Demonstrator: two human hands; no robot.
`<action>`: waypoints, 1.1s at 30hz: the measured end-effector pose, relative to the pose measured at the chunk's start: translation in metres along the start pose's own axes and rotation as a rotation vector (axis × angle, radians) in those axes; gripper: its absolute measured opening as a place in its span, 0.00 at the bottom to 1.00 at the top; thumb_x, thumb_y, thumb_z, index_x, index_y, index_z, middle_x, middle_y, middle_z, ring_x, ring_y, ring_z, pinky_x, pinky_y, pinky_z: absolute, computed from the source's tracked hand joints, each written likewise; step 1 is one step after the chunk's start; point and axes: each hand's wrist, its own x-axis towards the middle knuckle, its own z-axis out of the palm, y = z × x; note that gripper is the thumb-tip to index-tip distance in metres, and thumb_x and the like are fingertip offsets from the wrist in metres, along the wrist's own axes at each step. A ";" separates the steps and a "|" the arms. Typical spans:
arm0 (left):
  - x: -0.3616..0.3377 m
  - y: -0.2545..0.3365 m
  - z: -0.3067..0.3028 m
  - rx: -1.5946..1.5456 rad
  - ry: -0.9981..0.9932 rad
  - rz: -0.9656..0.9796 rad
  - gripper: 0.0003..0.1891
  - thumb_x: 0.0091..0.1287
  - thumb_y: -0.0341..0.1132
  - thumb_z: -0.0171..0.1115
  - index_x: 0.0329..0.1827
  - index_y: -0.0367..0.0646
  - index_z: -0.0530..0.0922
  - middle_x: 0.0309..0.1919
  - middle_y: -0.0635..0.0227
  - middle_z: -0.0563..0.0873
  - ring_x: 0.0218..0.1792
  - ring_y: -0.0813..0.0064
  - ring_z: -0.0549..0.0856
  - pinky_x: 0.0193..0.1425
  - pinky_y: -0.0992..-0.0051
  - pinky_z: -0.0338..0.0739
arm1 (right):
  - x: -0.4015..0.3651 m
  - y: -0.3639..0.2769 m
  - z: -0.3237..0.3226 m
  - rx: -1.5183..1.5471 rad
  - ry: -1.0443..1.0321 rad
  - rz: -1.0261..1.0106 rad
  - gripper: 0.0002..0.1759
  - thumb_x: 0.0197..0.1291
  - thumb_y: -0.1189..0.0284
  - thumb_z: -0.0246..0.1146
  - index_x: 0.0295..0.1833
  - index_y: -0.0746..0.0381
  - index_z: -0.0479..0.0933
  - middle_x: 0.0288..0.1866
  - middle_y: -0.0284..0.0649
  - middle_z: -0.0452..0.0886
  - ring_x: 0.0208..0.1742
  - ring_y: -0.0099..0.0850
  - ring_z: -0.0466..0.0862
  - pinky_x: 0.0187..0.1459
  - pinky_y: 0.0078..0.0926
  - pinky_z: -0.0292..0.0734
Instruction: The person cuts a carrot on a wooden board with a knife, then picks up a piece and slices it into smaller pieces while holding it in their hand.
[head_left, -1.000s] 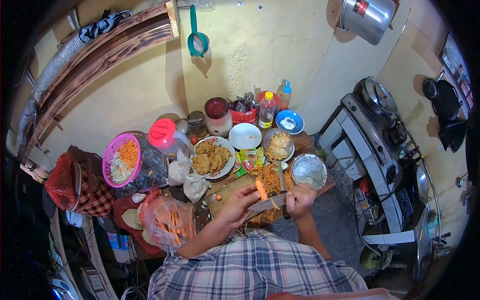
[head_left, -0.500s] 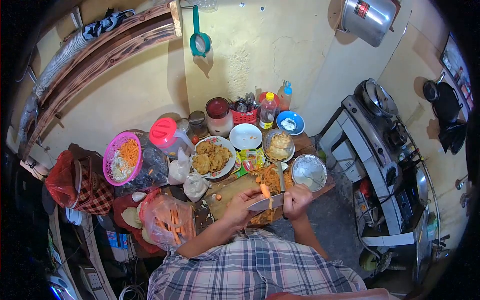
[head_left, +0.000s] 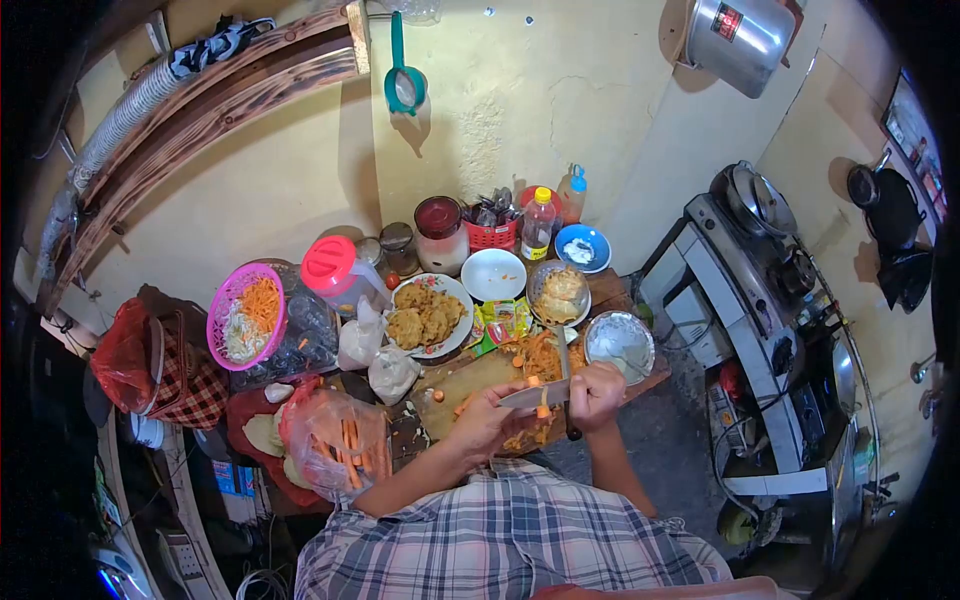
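Note:
My right hand [head_left: 597, 396] is wrapped round the handle of a knife, above the right part of the wooden cutting board [head_left: 465, 380]. The knife blade [head_left: 535, 395] points left towards my left hand [head_left: 482, 420], whose fingers are closed at the blade's left end. Orange carrot pieces [head_left: 543, 411] show right at the blade, one above it and one below. Whether my left fingers hold carrot is hidden. Carrot shavings [head_left: 541, 352] lie on the board behind the blade, with a second blade [head_left: 563, 350] upright among them.
Behind the board stand a plate of fried food [head_left: 428, 316], a white bowl [head_left: 493, 274], a blue bowl [head_left: 583, 248] and a metal bowl [head_left: 619, 347]. A bag of carrots [head_left: 340, 440] and a pink basket [head_left: 246, 316] are at left, a stove [head_left: 745, 270] at right.
The knife blade has levelled out and moved slightly up. The carrot at it now shows as separate pieces above and below the blade. Both hands stay nearly in place.

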 end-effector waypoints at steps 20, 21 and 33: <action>-0.001 -0.001 0.009 0.165 0.070 -0.049 0.13 0.65 0.26 0.61 0.52 0.36 0.76 0.45 0.65 0.82 0.41 0.75 0.83 0.48 0.77 0.81 | 0.000 -0.001 0.010 -0.039 0.040 0.036 0.13 0.43 0.77 0.55 0.11 0.64 0.63 0.10 0.45 0.64 0.12 0.43 0.67 0.20 0.38 0.61; 0.001 -0.004 0.010 0.163 0.070 -0.052 0.13 0.65 0.26 0.61 0.52 0.36 0.76 0.45 0.65 0.82 0.41 0.75 0.83 0.48 0.77 0.81 | 0.000 -0.003 0.010 -0.049 0.014 0.062 0.13 0.43 0.76 0.57 0.11 0.64 0.66 0.10 0.45 0.66 0.13 0.43 0.68 0.20 0.38 0.63; -0.002 0.028 0.006 0.031 0.100 0.104 0.21 0.67 0.26 0.56 0.64 0.42 0.67 0.50 0.60 0.81 0.49 0.69 0.83 0.56 0.70 0.80 | -0.016 0.004 0.001 0.006 0.036 0.171 0.15 0.46 0.77 0.55 0.11 0.66 0.63 0.11 0.46 0.64 0.13 0.43 0.67 0.20 0.39 0.61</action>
